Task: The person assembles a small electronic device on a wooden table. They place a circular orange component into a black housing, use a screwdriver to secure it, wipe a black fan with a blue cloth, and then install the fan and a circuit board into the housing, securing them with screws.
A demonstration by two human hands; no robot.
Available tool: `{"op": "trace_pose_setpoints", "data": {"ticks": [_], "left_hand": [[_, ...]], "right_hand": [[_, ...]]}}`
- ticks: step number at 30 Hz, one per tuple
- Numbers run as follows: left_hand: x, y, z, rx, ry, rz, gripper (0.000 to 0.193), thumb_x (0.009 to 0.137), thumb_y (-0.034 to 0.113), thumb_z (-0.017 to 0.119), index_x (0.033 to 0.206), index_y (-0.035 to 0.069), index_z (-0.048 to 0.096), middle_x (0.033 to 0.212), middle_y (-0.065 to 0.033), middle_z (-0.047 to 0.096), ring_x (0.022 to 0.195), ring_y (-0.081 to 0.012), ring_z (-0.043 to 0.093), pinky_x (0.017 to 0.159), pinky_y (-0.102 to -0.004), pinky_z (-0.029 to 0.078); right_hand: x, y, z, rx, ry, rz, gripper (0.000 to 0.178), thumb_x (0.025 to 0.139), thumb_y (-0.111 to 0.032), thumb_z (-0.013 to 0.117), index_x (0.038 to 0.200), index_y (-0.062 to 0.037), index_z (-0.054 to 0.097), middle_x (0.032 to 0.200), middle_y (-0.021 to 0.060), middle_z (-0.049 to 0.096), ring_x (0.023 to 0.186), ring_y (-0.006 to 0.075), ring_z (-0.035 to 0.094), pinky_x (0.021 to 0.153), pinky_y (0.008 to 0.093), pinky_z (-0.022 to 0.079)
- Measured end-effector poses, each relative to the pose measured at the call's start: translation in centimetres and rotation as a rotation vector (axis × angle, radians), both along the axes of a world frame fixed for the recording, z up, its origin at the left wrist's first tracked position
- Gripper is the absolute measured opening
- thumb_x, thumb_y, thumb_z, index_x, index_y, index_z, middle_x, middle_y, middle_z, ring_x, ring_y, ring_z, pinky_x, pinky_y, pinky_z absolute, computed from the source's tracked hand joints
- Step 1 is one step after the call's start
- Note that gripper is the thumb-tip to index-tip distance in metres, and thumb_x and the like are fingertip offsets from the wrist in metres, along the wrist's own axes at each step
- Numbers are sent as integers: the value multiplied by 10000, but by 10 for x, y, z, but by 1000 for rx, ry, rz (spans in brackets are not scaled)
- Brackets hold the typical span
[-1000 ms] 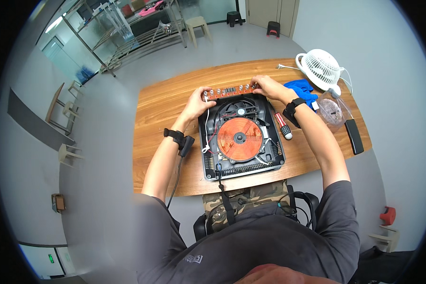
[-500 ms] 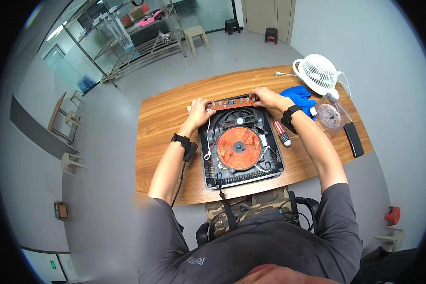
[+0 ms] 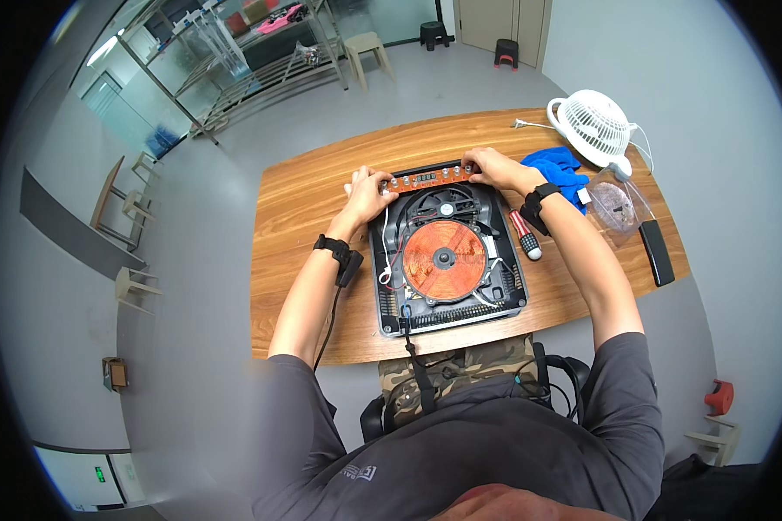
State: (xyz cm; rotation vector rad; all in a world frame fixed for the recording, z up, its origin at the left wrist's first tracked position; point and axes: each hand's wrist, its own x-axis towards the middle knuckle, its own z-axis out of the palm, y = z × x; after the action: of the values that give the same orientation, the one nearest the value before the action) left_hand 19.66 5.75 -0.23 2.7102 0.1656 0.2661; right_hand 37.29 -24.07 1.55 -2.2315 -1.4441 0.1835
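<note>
On the wooden table lies an opened induction cooker, its black housing (image 3: 520, 304) showing a round copper coil (image 3: 421, 247) and a cooling fan (image 3: 443, 208). A narrow orange-brown control circuit board (image 3: 426, 180) with small round buttons and a dark display runs along the far end of the housing. My left hand (image 3: 367, 198) grips the board's left end, thumb and fingers closed on it. At its right end my right hand (image 3: 493, 168) does the same. A thin white wire (image 3: 386, 239) runs down from the left hand. The fingertips' undersides are hidden.
A red-and-white-striped screwdriver (image 3: 525, 236) lies right of the housing. Farther right are a blue cloth (image 3: 547, 165), a white slotted appliance (image 3: 595, 126), a clear plastic container (image 3: 617, 208) with small parts and a black bar (image 3: 657, 252). Metal shelving (image 3: 269, 82) stands beyond the table.
The whole view has shifted slightly. Both hands stay at the two ends of the circuit board, with little visible movement against the housing.
</note>
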Motion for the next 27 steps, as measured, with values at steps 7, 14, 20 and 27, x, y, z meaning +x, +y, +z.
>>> {"op": "trace_pose_setpoints", "data": {"ticks": [7,14,20,27], "left_hand": [[2,-4,6,31,22,-3,482,825,368,827,1243,157,714,1224,-107,623,1272,-302,513,1048,-524,350],[-10,7,3,-60,-54,10,418,895,389,760,1228,142,711,1250,-116,627,1287,-316,515,1045,-546,353],[-45,26,15,-77,-138,-25,294,928,271,720,1198,155,709,1214,-77,641,1214,-276,580,1011,-540,402],[-93,79,13,-103,-122,65,226,928,176,699,1139,103,735,1071,-82,688,994,-226,673,924,-417,483]], "right_hand": [[-1,-5,-4,4,-5,-23,354,843,-64,770,1162,-4,629,1152,198,640,1117,393,628,960,441,526],[-22,-28,27,130,-33,-107,339,878,-66,716,1191,-6,600,1173,200,583,1096,397,616,961,435,521],[-34,-97,32,-129,-21,-254,236,933,-235,691,1008,-13,660,923,201,728,890,390,706,777,464,562],[-92,-115,-4,-474,-64,-288,548,916,-493,694,1128,3,597,1033,271,715,984,451,698,829,523,561]]}}
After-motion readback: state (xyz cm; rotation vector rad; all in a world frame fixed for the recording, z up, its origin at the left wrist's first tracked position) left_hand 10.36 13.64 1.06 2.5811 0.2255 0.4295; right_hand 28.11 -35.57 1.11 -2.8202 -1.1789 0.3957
